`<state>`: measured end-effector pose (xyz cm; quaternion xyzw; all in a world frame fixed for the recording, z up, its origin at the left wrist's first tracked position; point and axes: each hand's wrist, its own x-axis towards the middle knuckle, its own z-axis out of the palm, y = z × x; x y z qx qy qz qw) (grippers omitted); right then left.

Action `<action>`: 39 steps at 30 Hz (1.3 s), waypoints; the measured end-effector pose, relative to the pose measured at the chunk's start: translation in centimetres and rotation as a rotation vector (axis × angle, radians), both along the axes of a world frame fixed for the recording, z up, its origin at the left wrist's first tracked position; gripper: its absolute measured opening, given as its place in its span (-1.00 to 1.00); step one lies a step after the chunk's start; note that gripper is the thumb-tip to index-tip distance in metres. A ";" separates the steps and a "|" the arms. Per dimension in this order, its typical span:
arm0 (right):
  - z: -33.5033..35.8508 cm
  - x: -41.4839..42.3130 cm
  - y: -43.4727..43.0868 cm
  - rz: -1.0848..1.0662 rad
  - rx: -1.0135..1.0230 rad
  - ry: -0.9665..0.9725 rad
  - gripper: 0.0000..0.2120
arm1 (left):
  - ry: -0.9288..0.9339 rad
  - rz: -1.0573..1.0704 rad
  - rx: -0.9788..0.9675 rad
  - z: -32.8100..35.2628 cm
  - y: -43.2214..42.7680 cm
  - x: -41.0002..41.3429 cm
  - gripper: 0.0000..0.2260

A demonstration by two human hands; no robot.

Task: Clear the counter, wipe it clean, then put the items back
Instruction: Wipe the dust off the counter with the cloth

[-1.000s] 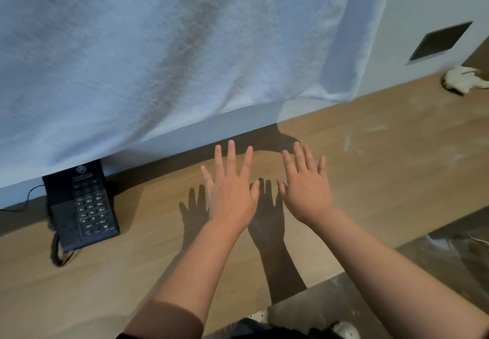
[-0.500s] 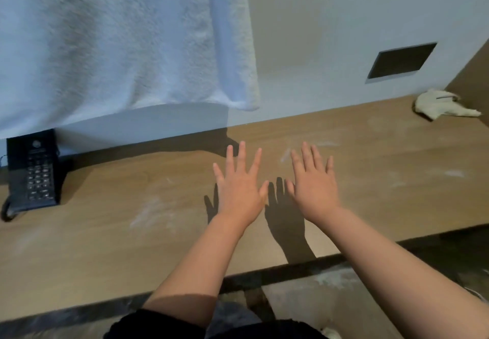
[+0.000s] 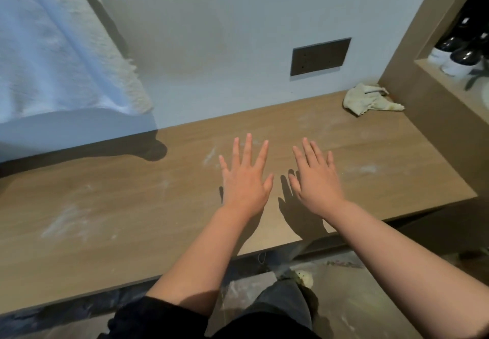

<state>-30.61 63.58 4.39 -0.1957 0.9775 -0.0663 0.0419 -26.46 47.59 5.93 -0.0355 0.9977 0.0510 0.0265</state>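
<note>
A long wooden counter point(image 3: 119, 206) runs along a pale wall, smeared with white dusty marks. My left hand point(image 3: 246, 180) and my right hand point(image 3: 316, 180) hover side by side over its middle, palms down, fingers straight and spread, holding nothing. A crumpled beige cloth point(image 3: 369, 99) lies at the counter's far right corner, well beyond my right hand. The black telephone seen earlier is out of view.
A white towel point(image 3: 58, 55) hangs over the wall at the upper left. A dark socket plate point(image 3: 320, 56) sits in the wall. A wooden side panel point(image 3: 428, 95) ends the counter on the right, with dark bottles point(image 3: 460, 58) in a niche behind it. Dusty floor lies below.
My view has swung to the right: the telephone has left the frame, the towel has slid left, and the cloth and niche have come in. Both hands have stayed flat and spread.
</note>
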 end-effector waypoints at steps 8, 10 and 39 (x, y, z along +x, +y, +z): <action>-1.6 -9.2 5.7 -0.021 0.029 -0.023 -0.42 | -0.005 0.020 -0.015 -2.0 4.9 -8.2 -0.40; -2.3 -12.7 6.9 -0.050 0.059 -0.056 -0.43 | -0.020 0.041 -0.015 -2.7 5.7 -10.7 -0.40; 5.1 -25.6 11.2 -0.264 -0.987 0.077 -0.81 | 0.127 0.424 0.730 0.4 16.2 -15.7 -0.44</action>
